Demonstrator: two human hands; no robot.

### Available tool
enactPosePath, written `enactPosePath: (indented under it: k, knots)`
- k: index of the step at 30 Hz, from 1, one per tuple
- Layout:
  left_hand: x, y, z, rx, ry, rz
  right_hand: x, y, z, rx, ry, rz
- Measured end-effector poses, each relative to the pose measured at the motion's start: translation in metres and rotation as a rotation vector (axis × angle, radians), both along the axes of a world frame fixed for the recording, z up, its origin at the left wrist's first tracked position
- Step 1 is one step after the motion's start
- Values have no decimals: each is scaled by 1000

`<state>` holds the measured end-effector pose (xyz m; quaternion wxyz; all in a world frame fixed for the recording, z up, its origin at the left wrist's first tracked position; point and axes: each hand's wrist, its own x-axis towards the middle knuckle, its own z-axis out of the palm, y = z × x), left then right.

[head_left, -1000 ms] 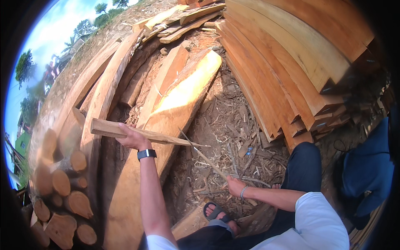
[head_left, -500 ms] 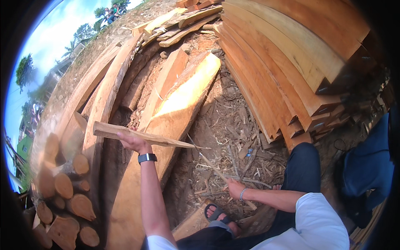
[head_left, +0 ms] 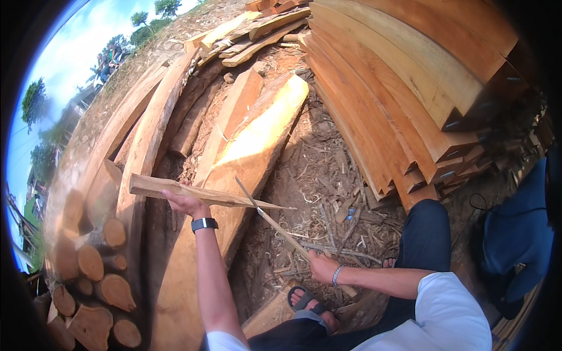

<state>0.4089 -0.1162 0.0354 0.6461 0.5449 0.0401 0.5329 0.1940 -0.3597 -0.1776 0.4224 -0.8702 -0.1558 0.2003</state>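
My left hand (head_left: pixel 186 202), with a dark band at its wrist, grips a tapered piece of wood (head_left: pixel 225 197) from below near its thick end. The wood points to the right and narrows to a sharp tip over the ground. In my right hand (head_left: pixel 324 268) is a knife (head_left: pixel 283 232) with a long wooden handle. Its narrow blade crosses the wood near the tapered end; whether the edge touches is too fine to tell. Beneath the wood lies a broad plank (head_left: pixel 196 257), sunlit at its far end.
Large stacked beams (head_left: pixel 374 111) rise on the right. Cut logs (head_left: pixel 112 291) are piled at the lower left, beside long timbers (head_left: pixel 143 140). Wood chips and sticks cover the ground (head_left: pixel 310 175). My sandaled foot (head_left: pixel 306 300) stands near the plank. People (head_left: pixel 108 63) show far off.
My right hand has shifted slightly left, carrying the knife up and leftward so its blade now crosses the wood. My left hand stays nearly still. The distant people appear further left.
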Motion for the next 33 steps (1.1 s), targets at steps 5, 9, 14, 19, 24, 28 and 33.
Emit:
enactPosePath:
  k: [5,9,14,19,24,28,33]
  knots:
    - [3,-12,2,-18,-11,-27,-3,-5,-49,-9,-46,-58]
    - [0,-1,1,-14,14,-50,-4,2,-9,32,17,-28]
    - [4,-3,-1,-26,-6,-71,-5,-8,-23,28,-55,-30]
    - [2,-1,-1,-7,-5,-70,-7,-5,-16,57,-50,-39]
    - [8,1,-3,-13,-15,-79,-4,-6,-31,17,-27,-41]
    - [4,-3,-1,7,0,-77,-6,-6,-48,-7,-45,-46]
    - [4,-1,-2,10,25,-62,-7,-4,-40,78,-86,-42]
